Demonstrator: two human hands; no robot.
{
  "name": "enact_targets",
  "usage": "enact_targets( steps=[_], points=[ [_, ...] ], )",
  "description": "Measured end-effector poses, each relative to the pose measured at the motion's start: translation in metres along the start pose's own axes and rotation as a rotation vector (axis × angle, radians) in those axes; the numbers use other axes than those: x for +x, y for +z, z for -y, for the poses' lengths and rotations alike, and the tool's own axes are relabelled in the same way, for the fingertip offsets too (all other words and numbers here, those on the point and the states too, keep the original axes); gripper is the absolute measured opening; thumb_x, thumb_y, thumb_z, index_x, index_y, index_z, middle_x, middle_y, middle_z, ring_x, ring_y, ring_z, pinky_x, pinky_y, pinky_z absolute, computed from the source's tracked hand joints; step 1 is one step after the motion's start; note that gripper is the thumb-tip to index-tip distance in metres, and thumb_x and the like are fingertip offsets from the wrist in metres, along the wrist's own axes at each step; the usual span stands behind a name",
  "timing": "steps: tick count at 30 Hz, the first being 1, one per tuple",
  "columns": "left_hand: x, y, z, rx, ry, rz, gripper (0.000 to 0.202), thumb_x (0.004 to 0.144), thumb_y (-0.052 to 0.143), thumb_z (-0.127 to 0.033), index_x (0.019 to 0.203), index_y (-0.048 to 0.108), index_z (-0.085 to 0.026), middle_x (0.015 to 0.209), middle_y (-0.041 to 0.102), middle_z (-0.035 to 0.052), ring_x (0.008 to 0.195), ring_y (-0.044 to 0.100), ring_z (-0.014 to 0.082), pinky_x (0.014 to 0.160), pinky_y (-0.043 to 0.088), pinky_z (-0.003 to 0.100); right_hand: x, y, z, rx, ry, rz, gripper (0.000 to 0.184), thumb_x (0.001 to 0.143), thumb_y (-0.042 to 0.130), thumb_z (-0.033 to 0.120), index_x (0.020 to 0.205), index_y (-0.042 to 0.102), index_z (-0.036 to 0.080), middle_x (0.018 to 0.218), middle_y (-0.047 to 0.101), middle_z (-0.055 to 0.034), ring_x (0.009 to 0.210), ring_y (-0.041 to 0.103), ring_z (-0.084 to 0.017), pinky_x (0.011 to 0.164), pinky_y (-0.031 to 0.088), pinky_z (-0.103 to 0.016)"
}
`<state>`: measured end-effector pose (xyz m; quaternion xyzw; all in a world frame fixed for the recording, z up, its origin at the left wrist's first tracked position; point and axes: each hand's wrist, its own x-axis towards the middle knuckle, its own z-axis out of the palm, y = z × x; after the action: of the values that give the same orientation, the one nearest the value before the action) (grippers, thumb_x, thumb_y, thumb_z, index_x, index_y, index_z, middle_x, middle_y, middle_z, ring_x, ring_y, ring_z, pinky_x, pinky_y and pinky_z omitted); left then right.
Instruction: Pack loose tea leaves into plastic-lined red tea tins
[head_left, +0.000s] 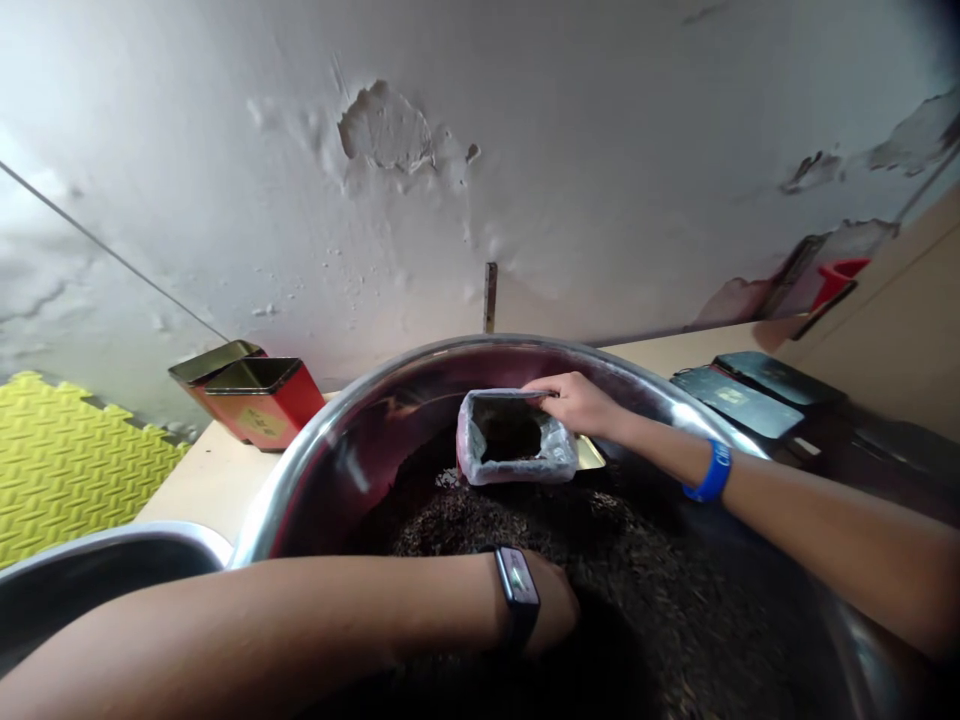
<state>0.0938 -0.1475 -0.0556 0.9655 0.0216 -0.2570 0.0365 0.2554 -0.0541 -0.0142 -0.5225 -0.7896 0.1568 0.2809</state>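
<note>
A large steel basin point(315, 450) in front of me holds a heap of dark loose tea leaves point(480, 520). Standing in the leaves is a tin lined with a clear plastic bag point(517, 440), open at the top and dark inside. My right hand point(577, 402) grips the far right rim of that lined tin, fingers closed on it; a blue band is on its wrist. My left hand point(553, 612) reaches down into the leaves near the basin's front, wearing a black watch. Its fingers are buried in shadow and hidden.
Two open red tins point(255, 398) stand on the beige table at the left. Dark flat boxes point(750, 395) lie at the right. A second steel basin point(112, 560) shows at the lower left, a yellow foam mat point(67, 460) beyond it. A peeling white wall is behind.
</note>
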Motion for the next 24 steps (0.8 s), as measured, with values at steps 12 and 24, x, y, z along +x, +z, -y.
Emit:
enact_targets(
  steps=[12,24],
  points=[
    [-0.021,-0.029,0.015,-0.046,-0.036,-0.163,0.016,0.071,0.055,-0.016,0.083,0.065,-0.012,0.076,0.066,0.0091,0.067,0.062,0.0212,0.05,0.044,0.026,-0.005,-0.001,0.008,0.036,-0.155,0.177,0.035,0.079,0.041,0.019,0.107,0.062,0.021,0.108,0.062,-0.0008,0.096,0.056,-0.015,0.088,0.042,-0.027],
    [-0.064,-0.061,0.053,-0.326,-0.015,-0.482,0.017,0.076,0.053,-0.017,0.09,0.062,-0.017,0.088,0.065,-0.0004,0.081,0.057,0.0113,0.077,0.042,0.021,-0.002,-0.003,0.006,0.008,-0.146,0.183,0.033,0.082,0.04,0.022,0.106,0.063,0.022,0.105,0.063,-0.0004,0.093,0.058,-0.016,0.086,0.043,-0.029]
  ],
)
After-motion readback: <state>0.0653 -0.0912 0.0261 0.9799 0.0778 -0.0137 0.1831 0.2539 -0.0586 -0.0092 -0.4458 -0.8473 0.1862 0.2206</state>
